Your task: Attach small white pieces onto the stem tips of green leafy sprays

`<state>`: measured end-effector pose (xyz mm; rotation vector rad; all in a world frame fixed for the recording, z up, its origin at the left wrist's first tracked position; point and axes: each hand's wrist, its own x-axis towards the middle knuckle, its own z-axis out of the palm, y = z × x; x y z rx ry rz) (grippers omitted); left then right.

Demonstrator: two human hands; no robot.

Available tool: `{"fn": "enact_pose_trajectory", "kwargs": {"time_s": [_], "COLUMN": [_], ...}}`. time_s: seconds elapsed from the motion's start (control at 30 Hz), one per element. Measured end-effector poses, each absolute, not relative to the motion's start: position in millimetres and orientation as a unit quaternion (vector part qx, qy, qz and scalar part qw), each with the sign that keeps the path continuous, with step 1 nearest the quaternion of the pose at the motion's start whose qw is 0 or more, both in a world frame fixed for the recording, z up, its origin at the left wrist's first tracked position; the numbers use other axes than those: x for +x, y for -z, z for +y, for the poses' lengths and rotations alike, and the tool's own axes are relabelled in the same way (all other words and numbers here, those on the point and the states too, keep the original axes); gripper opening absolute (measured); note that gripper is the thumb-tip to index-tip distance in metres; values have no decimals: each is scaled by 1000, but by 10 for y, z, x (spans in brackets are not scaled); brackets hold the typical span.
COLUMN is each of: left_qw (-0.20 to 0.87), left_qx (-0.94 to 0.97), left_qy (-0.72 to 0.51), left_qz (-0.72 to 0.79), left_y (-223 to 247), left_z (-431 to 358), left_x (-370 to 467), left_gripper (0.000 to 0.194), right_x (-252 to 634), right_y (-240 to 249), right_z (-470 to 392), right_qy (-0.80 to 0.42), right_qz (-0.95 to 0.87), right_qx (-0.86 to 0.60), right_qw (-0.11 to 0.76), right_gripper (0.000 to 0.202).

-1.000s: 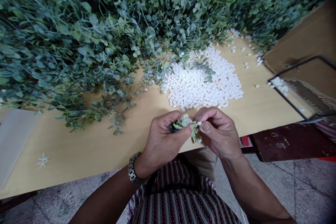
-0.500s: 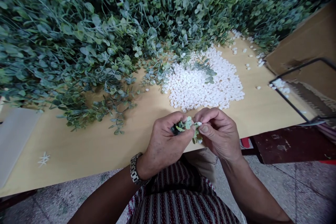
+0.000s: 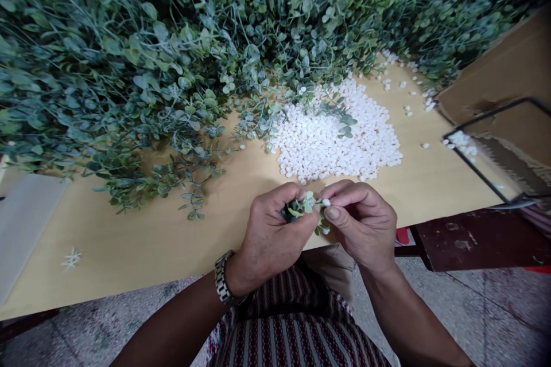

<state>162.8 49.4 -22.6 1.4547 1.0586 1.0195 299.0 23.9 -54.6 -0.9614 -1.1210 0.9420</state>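
My left hand [image 3: 275,229] is closed around a small leafy green sprig [image 3: 308,202], which looks artificial. Its thumb and forefinger pinch the stem near the tip. At that tip sits a small white flower head [image 3: 326,202], with the thumb and fingertips of my right hand [image 3: 365,221] closed at it. Another white piece [image 3: 326,230] shows lower on the sprig, beneath my fingers. Most of the sprig is hidden inside my left hand. Just beyond both hands lies a heap of small white flower heads [image 3: 327,149], with a leafy twig across it.
A thick mass of leafy green branches [image 3: 193,40] covers the table's far side. To the right are a cardboard box [image 3: 503,69] and a black wire frame [image 3: 477,175]. Thin white sticks [image 3: 71,259] and a pale sheet [image 3: 30,223] lie on the yellow table [image 3: 142,241] at left.
The fingertips of my right hand have shifted slightly, and the white flower head at the stem's tip shows more plainly. My left hand keeps its hold on the sprig.
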Motion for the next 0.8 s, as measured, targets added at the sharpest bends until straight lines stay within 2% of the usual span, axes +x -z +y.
{"fn": "enact_pose_trajectory", "kwargs": {"time_s": [0.2, 0.5, 0.8], "left_qw": [485, 437, 402], "left_qx": [621, 671, 690], "left_qy": [-423, -427, -432], "left_qz": [448, 420, 420], "left_y": [229, 250, 255], "left_z": [486, 475, 484], "left_x": [1632, 1588, 1587], "left_gripper": [15, 13, 13], "right_x": [2960, 2980, 2979], "right_y": [523, 536, 557], "right_z": [206, 197, 207], "right_qy": [-355, -338, -248], "right_qz": [-521, -544, -604], "right_qx": [-436, -441, -430], "right_qw": [642, 629, 624], "right_gripper": [18, 24, 24]}}
